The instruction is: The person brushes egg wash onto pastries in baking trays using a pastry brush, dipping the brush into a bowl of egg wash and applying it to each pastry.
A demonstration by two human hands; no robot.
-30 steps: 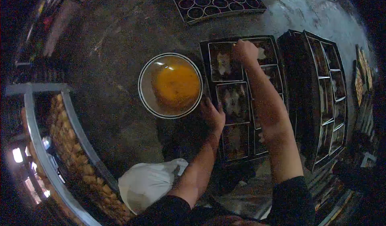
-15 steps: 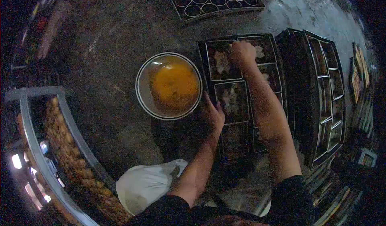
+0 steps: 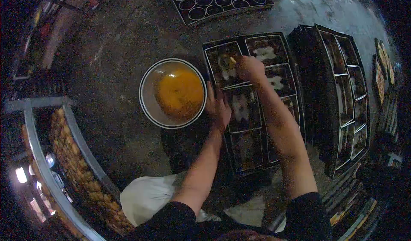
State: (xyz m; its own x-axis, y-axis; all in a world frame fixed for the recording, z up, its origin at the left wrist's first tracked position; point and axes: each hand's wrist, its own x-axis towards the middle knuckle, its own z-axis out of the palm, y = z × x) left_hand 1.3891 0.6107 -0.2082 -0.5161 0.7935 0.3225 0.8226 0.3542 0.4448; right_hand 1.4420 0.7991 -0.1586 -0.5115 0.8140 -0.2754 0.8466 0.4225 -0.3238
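My right hand [image 3: 250,68] is closed around a small tool with a rounded, yellowish end [image 3: 227,61]; its exact kind is too blurred to tell. It is over the upper left compartment of a dark metal baking tray [image 3: 245,86]. Whitish patches show on several compartment floors. My left hand [image 3: 218,108] has its fingers spread, between the tray's left edge and a bowl. That white bowl with a dark-lined rim [image 3: 144,108] holds an orange-yellow mass [image 3: 180,91].
Another compartmented tray stack [image 3: 327,99] stands to the right. A tray of round moulds [image 3: 222,1] lies at the far side. Metal-railed racks with rows of brown baked-looking pieces [image 3: 79,164] are at left, and a white cloth or bag [image 3: 147,196] is near my body.
My right hand has moved slightly left and down over the tray, and the tool's end now shows. My left hand has shifted left and up, closer to the bowl. The view has shifted a little.
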